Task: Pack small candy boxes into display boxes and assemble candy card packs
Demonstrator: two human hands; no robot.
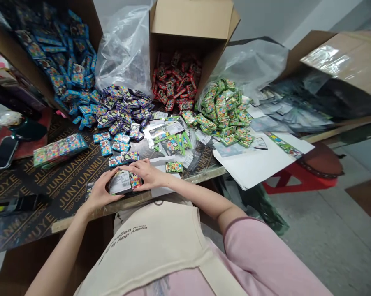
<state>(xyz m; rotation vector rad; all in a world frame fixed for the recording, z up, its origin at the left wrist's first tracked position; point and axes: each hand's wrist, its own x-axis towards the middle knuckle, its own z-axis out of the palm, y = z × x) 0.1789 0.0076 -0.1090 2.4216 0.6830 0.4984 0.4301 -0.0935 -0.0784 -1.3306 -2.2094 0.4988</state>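
At the table's front edge, my left hand point(102, 191) curls around the left side of a row of small printed packets. The nearest one shows a white face with a barcode point(120, 183). My right hand point(148, 174) closes on the right end of the same row, where a colourful red-and-yellow packet point(135, 180) shows under its fingers. Just beyond the hands lie a few blue and purple packets point(124, 158). A single green packet point(174, 167) rests on a white sheet point(165, 161), right of my right hand.
Heaps of blue point(77, 78), purple point(124, 102), red point(176, 82) and green packets point(224, 107) line the back, partly inside cardboard boxes point(191, 18). A plastic-wrapped bundle point(60, 150) and a phone point(3, 152) lie left. White sheets point(250, 164) overhang the edge above a red stool point(299, 176).
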